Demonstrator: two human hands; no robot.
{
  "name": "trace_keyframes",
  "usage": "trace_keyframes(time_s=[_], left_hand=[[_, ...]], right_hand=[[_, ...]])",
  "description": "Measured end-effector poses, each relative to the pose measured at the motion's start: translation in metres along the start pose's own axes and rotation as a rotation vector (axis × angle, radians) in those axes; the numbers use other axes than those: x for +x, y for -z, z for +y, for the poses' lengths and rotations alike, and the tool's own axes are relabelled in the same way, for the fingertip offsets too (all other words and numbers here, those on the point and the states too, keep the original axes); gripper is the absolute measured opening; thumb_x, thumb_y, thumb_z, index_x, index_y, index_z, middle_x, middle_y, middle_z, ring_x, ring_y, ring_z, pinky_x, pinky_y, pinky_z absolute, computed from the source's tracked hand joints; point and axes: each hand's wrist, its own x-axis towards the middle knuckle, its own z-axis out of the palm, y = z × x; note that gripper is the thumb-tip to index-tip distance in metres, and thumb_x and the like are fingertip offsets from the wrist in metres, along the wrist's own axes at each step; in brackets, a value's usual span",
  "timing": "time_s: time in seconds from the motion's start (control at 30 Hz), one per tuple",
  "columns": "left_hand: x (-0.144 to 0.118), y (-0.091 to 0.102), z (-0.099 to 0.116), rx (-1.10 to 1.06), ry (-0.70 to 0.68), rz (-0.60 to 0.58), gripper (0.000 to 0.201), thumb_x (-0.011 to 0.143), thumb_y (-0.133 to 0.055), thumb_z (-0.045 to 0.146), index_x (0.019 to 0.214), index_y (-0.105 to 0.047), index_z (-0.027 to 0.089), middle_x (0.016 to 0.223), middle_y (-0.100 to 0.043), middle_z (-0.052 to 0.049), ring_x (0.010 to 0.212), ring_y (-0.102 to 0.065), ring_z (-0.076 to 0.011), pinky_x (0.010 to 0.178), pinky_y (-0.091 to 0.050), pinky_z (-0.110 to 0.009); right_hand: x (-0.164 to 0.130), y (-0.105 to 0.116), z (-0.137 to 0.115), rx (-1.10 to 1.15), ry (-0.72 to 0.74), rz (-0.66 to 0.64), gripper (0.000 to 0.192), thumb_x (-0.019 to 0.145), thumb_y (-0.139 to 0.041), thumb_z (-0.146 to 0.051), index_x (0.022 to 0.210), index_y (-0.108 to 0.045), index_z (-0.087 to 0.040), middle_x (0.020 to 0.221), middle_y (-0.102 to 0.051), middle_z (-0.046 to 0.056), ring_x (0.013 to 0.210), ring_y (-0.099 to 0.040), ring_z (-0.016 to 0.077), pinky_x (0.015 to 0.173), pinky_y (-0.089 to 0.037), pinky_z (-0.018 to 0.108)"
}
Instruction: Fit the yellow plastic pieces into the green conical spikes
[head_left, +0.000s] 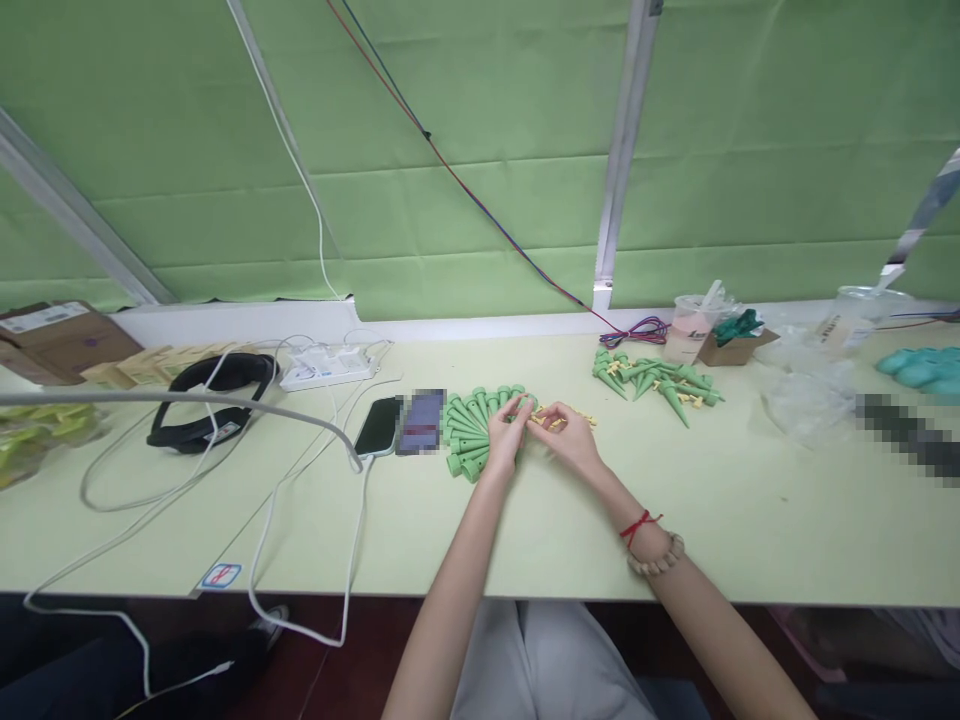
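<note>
My left hand [509,432] is closed, thumb and fingers pinched around what looks like a green plastic spike [529,399], mostly covered by the fingers. Close against it on the right, my right hand [568,438] is also closed in a pinch. Some yellow shows by its fingertips, but what they grip is too small to tell. A fan of green hollow-ended spikes [469,425] lies left of and partly under my left hand. Small yellow pieces [585,416] lie behind my right hand. Farther back, green spikes with yellow pieces on them [652,378] form a loose heap.
Left of the spikes are two phones [379,427] [421,422], white cables [262,520], a power strip [330,366] and a black headset [214,400]. At the back right stand a drink cup [686,330], a small cardboard box [735,346] and plastic bags [806,395].
</note>
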Motion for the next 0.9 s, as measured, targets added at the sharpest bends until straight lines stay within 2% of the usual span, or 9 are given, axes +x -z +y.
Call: trace_keyframes(time_s=[0.1,0.23,0.33,0.43,0.6,0.73,0.83,0.9], left_hand=[[0.000,0.002,0.003,-0.060,0.051,-0.025,0.056,0.061,-0.073,0.049,0.105,-0.066,0.015,0.077,-0.054,-0.001,0.033,-0.028,0.0032,0.031,-0.014,-0.019],[-0.002,0.002,0.006,-0.054,0.028,-0.050,0.055,0.062,-0.072,0.049,0.106,-0.065,0.017,0.081,-0.054,-0.001,0.033,-0.031,0.0035,0.030,-0.015,-0.018],[-0.003,0.002,0.005,-0.035,0.011,-0.076,0.054,0.063,-0.071,0.049,0.106,-0.065,0.017,0.081,-0.055,-0.001,0.033,-0.032,0.0033,0.030,-0.017,-0.018],[-0.003,0.001,0.003,-0.014,0.007,-0.086,0.055,0.064,-0.070,0.050,0.107,-0.065,0.016,0.081,-0.056,-0.002,0.033,-0.032,0.0030,0.030,-0.018,-0.018],[-0.005,-0.001,0.003,0.028,0.014,-0.084,0.057,0.061,-0.073,0.048,0.107,-0.066,0.015,0.077,-0.056,-0.001,0.032,-0.031,0.0026,0.030,-0.019,-0.019],[-0.005,-0.002,0.001,0.024,0.033,-0.097,0.054,0.065,-0.070,0.049,0.107,-0.066,0.016,0.079,-0.059,-0.003,0.033,-0.031,0.0024,0.032,-0.020,-0.018],[-0.004,-0.002,-0.001,0.021,0.025,-0.107,0.052,0.065,-0.070,0.049,0.105,-0.067,0.016,0.086,-0.062,-0.006,0.034,-0.031,0.0026,0.032,-0.020,-0.019],[-0.004,-0.002,-0.002,0.024,0.017,-0.103,0.051,0.065,-0.070,0.049,0.103,-0.068,0.015,0.088,-0.062,-0.007,0.034,-0.031,0.0026,0.032,-0.020,-0.019]], right_hand=[[0.001,-0.002,-0.002,0.126,-0.211,-0.052,0.032,0.066,-0.067,-0.048,0.076,-0.060,-0.019,0.071,-0.062,0.001,0.045,-0.050,0.0089,0.038,-0.042,0.021],[0.004,0.000,-0.006,0.364,-0.421,-0.204,0.030,0.072,-0.063,-0.047,0.074,-0.064,-0.017,0.071,-0.060,0.002,0.045,-0.051,0.0068,0.036,-0.044,0.018],[0.005,0.003,-0.009,0.467,-0.496,-0.219,0.023,0.071,-0.067,-0.040,0.076,-0.066,-0.018,0.073,-0.061,0.001,0.047,-0.051,0.0056,0.037,-0.045,0.015],[0.005,0.005,-0.010,0.493,-0.503,-0.215,0.020,0.067,-0.070,-0.036,0.072,-0.064,-0.018,0.068,-0.060,-0.001,0.048,-0.050,0.0050,0.038,-0.042,0.013],[0.004,0.000,-0.004,0.388,-0.372,-0.131,0.029,0.055,-0.075,-0.035,0.065,-0.053,-0.018,0.053,-0.052,-0.006,0.044,-0.046,0.0071,0.039,-0.038,0.017],[0.002,-0.002,0.002,0.244,-0.083,-0.047,0.024,0.061,-0.066,-0.034,0.062,-0.047,-0.020,0.049,-0.045,-0.007,0.043,-0.044,0.0090,0.043,-0.036,0.021],[-0.002,0.000,0.002,-0.019,0.146,0.021,0.013,0.065,-0.058,-0.025,0.061,-0.047,-0.020,0.056,-0.049,-0.004,0.052,-0.048,0.0116,0.051,-0.037,0.023],[-0.004,0.002,0.000,-0.176,0.210,0.040,0.009,0.067,-0.055,-0.023,0.062,-0.049,-0.020,0.061,-0.053,-0.002,0.056,-0.050,0.0125,0.054,-0.037,0.024]])
